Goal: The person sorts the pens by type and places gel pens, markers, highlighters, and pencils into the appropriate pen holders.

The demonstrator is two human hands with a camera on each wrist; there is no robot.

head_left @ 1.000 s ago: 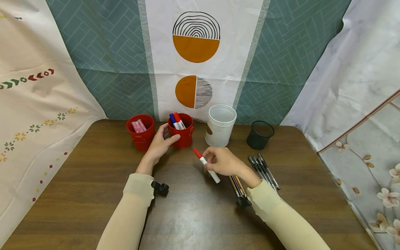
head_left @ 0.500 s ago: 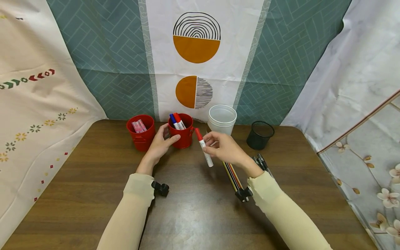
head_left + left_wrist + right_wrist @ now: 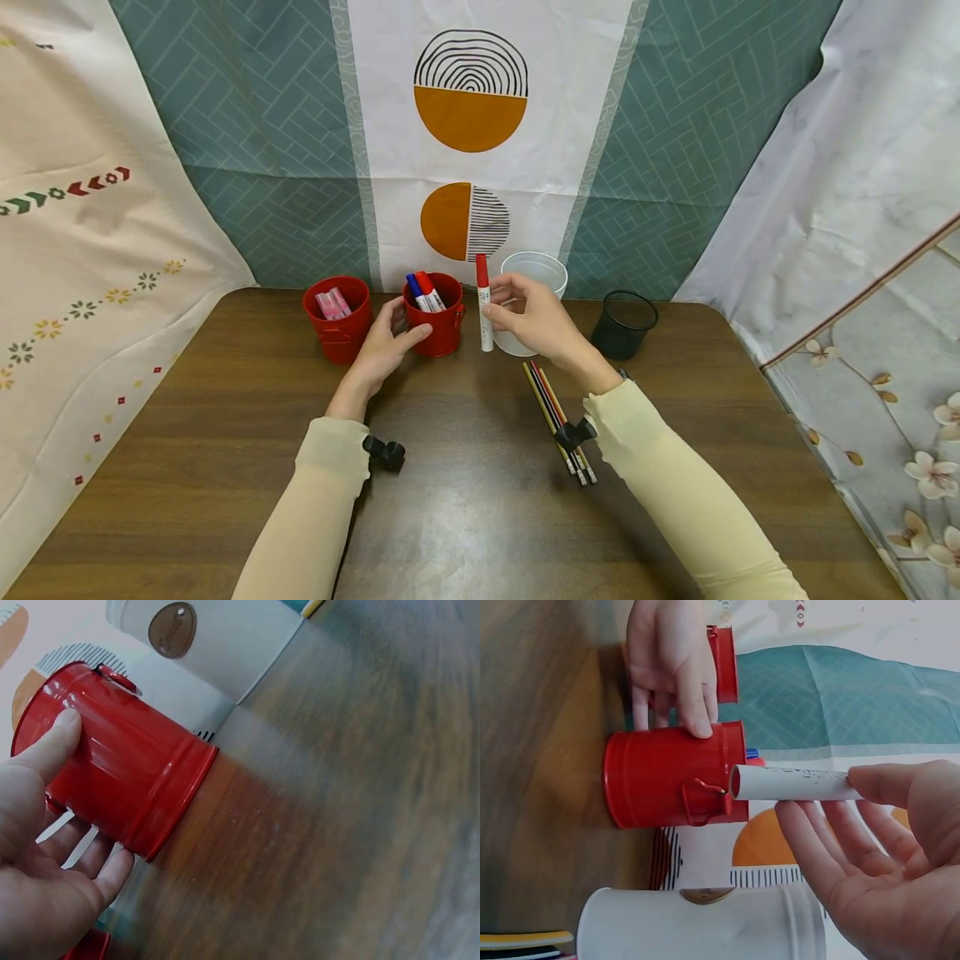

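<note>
My right hand [image 3: 536, 321] pinches a white marker with a red cap [image 3: 483, 308] between thumb and fingers. The marker stands nearly upright, cap up, in front of the white bucket [image 3: 517, 343] and just right of the middle red bucket [image 3: 438, 333]. That red bucket contains a blue-capped marker [image 3: 416, 292] and a red-capped marker [image 3: 431, 292]. My left hand [image 3: 384, 342] holds this bucket from its left side, thumb on the front; in the left wrist view the hand's fingers [image 3: 112, 874] curl along the bucket's other side.
Another red bucket [image 3: 339, 329] with pink-and-white items stands at the left. A black mesh cup [image 3: 624, 325] stands at the right. Several pencils [image 3: 551, 400] lie on the wooden table [image 3: 450, 517] below the right forearm. Pens are mostly hidden behind the right wrist.
My right hand has lifted the red-capped marker up and away from me, turning it from slanted to nearly upright. My left hand has stayed on the middle red bucket.
</note>
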